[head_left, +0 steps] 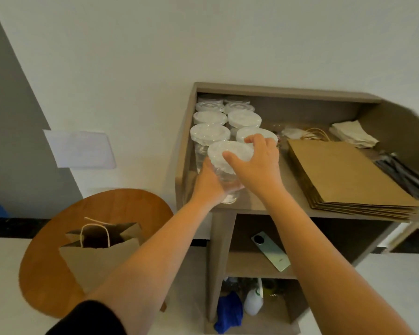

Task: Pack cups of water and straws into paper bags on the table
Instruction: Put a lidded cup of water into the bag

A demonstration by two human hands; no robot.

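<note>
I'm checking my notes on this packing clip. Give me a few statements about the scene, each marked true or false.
1. Both hands hold the front cup. True: left hand on its side, right hand on its lid.
2. The open bag stands on the round table. True.
3. The flat bags lie left of the cups. False: right of them.
4. A phone lies on the top shelf. False: a lower shelf.

no text, label or number is legible on anything in view.
</note>
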